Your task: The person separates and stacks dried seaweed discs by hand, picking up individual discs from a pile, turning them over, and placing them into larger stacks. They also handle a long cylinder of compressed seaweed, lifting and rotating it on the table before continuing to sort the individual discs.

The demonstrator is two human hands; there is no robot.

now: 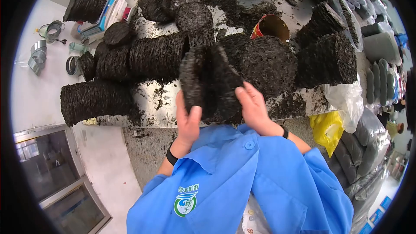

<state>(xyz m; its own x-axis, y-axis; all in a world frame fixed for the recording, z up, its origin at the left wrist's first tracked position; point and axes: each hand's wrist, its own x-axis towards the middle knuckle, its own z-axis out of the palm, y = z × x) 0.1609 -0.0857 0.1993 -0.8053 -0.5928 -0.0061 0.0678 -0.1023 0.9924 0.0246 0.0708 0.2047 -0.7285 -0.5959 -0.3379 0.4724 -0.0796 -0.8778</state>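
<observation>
Dark, rough-textured round sheets [193, 76] are between my two hands at the table's front edge, parted by a dark gap and partly blurred. My left hand [188, 119] grips their left side, thumb in front and fingers along the outer edge. On the right, my right hand [255, 107] pinches the edge of the right-hand sheets [227, 82]. Just beyond my right hand a big round stack [269, 66] shows its flat face. Rows of the same sheets [158, 55] lie on their sides to the left.
An open red can [272, 27] stands behind the round stack. More stacks [331, 60] lie at the right, and another row [93, 103] at the left edge. Dark crumbs cover parts of the metal table [158, 112]. A yellow bag [327, 131] hangs at the front right.
</observation>
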